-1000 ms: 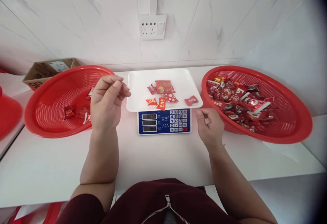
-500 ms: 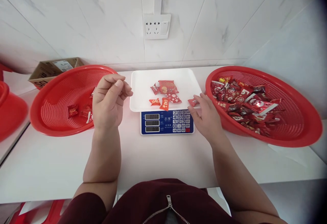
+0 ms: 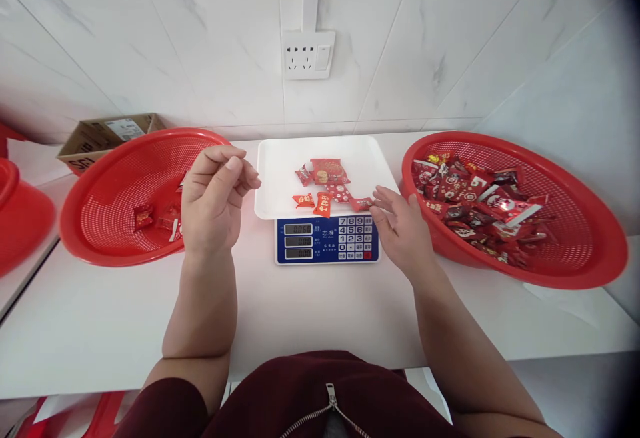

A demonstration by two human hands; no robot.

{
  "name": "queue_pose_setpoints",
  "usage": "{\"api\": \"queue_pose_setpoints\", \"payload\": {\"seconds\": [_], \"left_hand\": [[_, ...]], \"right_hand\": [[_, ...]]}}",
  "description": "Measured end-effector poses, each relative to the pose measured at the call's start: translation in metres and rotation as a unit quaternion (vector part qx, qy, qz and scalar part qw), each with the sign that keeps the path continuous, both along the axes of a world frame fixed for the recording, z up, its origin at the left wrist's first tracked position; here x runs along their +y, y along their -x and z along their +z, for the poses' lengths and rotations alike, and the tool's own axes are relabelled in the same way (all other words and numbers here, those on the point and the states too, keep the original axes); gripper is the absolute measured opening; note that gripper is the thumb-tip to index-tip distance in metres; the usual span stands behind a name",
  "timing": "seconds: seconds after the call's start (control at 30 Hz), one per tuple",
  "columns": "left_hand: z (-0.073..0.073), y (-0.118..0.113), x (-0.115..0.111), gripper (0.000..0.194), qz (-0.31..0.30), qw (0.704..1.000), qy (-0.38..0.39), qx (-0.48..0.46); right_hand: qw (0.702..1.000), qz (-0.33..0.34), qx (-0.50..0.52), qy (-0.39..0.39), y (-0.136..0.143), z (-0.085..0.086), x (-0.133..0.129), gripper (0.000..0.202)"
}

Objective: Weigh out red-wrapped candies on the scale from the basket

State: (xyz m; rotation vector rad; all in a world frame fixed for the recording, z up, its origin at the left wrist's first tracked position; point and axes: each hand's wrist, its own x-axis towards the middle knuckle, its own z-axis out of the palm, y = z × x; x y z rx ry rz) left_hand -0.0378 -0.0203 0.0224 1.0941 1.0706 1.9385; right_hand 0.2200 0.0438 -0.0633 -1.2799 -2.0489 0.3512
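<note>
Several red wrapped sweets lie on the white pan (image 3: 280,165) of a blue scale (image 3: 327,255). The biggest is a square red packet (image 3: 327,170). At the pan's right front lies a small red sweet (image 3: 361,205); the fingertips of my right hand (image 3: 405,231) are beside it, apart, with nothing held in them. My left hand (image 3: 213,198) is raised left of the pan, partly in front of the left red basket (image 3: 115,225). Its fingers are curled with thumb near fingertips, and nothing shows between them.
At right, a red basket (image 3: 595,245) holds a heap of wrapped sweets (image 3: 475,198). The left basket has a few sweets in it. Behind that is a cardboard box (image 3: 93,145); another red container (image 3: 25,218) is at far left. A socket (image 3: 309,55) is on the wall.
The small red sweet that was at my right fingertips has moved left on the pan, near the other sweets. My right fingers have come off it. My left hand has not moved.
</note>
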Motion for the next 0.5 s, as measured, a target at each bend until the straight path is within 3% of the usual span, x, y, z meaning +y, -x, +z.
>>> {"api": "queue_pose_setpoints", "payload": {"seconds": [0.23, 0.5], "left_hand": [[0.0002, 0.0005, -0.0004, 0.007, 0.005, 1.0, 0.0, -0.001], [-0.0009, 0.0021, 0.0003, 0.009, -0.009, 1.0, -0.019, 0.005]], "right_hand": [[0.999, -0.027, -0.01, -0.025, -0.0017, 0.0004, 0.0005, 0.037], [0.998, -0.012, -0.018, -0.055, -0.0025, -0.004, 0.0027, 0.031]]}}
